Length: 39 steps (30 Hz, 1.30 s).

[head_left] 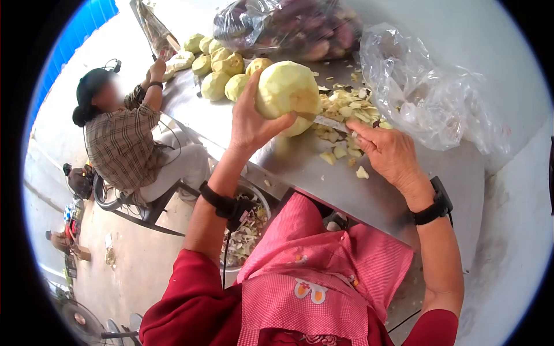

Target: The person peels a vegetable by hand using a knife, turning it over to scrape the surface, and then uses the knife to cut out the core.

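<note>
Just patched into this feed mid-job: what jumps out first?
Center frame, the left hand holds up a big peeled pale-green vegetable while the right hand puts a knife to its underside. Behind them, peelings litter the metal table, with a pile of peeled ones at the far end. At left, a seated person in plaid works at the same table.
</note>
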### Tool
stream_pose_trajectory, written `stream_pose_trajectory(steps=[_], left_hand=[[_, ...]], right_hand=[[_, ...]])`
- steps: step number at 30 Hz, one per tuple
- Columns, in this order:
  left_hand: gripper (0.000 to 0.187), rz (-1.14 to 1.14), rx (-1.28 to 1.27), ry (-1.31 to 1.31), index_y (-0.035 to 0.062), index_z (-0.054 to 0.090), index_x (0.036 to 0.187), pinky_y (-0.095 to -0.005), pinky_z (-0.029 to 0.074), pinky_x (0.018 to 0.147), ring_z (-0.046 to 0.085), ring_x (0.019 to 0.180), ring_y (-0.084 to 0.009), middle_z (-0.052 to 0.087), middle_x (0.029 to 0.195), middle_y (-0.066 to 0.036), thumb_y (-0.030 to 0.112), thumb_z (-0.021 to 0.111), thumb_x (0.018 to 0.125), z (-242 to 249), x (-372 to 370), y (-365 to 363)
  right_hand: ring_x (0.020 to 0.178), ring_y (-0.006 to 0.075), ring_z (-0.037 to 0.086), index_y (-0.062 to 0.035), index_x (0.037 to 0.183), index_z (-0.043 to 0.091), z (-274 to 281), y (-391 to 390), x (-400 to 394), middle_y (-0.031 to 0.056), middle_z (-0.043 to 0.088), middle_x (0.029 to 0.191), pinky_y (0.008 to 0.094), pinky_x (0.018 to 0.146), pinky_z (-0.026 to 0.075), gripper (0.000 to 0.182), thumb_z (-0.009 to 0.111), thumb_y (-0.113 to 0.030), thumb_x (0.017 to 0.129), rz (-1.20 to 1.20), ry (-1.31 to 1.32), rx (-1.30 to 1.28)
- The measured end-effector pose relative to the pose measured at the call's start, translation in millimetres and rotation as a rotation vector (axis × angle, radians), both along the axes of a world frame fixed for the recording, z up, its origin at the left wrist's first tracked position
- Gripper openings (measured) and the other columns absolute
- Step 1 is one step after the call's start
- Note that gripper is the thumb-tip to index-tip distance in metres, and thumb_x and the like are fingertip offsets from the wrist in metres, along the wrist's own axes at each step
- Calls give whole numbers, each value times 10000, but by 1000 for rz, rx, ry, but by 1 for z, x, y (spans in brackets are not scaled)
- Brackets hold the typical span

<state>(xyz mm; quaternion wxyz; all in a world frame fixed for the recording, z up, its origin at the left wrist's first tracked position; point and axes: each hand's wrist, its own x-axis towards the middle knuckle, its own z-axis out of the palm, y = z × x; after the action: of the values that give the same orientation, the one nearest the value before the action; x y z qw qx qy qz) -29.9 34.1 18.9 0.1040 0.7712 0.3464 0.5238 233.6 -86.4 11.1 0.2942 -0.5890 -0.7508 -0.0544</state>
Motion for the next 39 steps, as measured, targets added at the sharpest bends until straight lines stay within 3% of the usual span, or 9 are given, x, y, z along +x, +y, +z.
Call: stream_pose_trajectory(steps=[5, 8, 10, 16, 22, 24, 27, 33, 39], left_hand=[[973, -55, -106, 23, -76, 404, 1416, -395, 489, 997, 603, 1171, -349, 595, 1265, -263, 319, 809, 623, 11, 1, 2], [933, -53, -127, 91, -7, 403, 1455, -387, 491, 1005, 607, 1162, -257, 594, 1299, -171, 254, 813, 657, 17, 3, 4], [961, -95, -103, 104, -63, 394, 1426, -399, 496, 990, 612, 1156, -337, 596, 1261, -255, 311, 800, 639, 18, 4, 4], [969, -107, -200, 46, -29, 322, 1462, -425, 488, 1001, 590, 1180, -345, 558, 1307, -251, 349, 788, 701, 11, 5, 5], [877, -122, -261, -12, -22, 316, 1450, -419, 432, 1035, 531, 1236, -338, 521, 1334, -256, 491, 691, 846, 5, 7, 6], [840, -132, -273, -35, -24, 314, 1448, -415, 414, 1046, 518, 1248, -334, 518, 1335, -256, 517, 637, 893, 4, 6, 7], [789, -155, -302, -64, -30, 305, 1450, -406, 394, 1061, 511, 1255, -333, 519, 1330, -260, 520, 560, 945, 3, 4, 5], [801, -88, -261, -50, -52, 294, 1455, -392, 389, 1063, 500, 1263, -328, 487, 1360, -253, 524, 544, 957, 0, 8, 5], [817, -82, -211, -64, -60, 290, 1459, -393, 386, 1065, 486, 1280, -336, 467, 1380, -259, 510, 574, 946, -4, 13, 0]], right_hand=[[743, 322, 676, -273, 1198, 674, -1, 2, 0, 104, 703, 815, 438, 655, 528, 290, 651, -260, 908, 4, 5, 22], [740, 318, 674, -266, 1201, 676, 3, 3, 5, 109, 701, 811, 433, 662, 528, 295, 653, -253, 908, -44, -29, 28], [739, 316, 673, -262, 1202, 678, 7, 2, 5, 113, 699, 807, 431, 667, 528, 296, 655, -249, 907, -100, -66, 17], [736, 322, 668, -268, 1253, 664, -1, 4, 7, 129, 691, 788, 411, 663, 526, 331, 642, -252, 923, -18, -7, 9], [577, 169, 630, -145, 1363, 592, 0, 8, 14, 107, 613, 641, 339, 566, 504, 400, 593, -258, 979, 166, 452, -337], [429, 58, 487, -60, 1390, 549, 20, -4, 12, 40, 559, 598, 251, 408, 404, 434, 548, -285, 1018, 269, 927, -750], [343, 22, 392, -40, 1416, 504, 30, -13, -3, 6, 565, 599, 187, 329, 290, 458, 512, -299, 1038, 263, 1149, -759], [350, 50, 455, -38, 1379, 513, 37, -28, -24, 44, 612, 647, 194, 319, 330, 424, 510, -289, 1036, 296, 1488, -884], [384, 51, 477, -62, 1125, 547, 38, -44, -58, 26, 590, 667, 196, 306, 311, 269, 488, -313, 1046, 258, 1650, -962]])
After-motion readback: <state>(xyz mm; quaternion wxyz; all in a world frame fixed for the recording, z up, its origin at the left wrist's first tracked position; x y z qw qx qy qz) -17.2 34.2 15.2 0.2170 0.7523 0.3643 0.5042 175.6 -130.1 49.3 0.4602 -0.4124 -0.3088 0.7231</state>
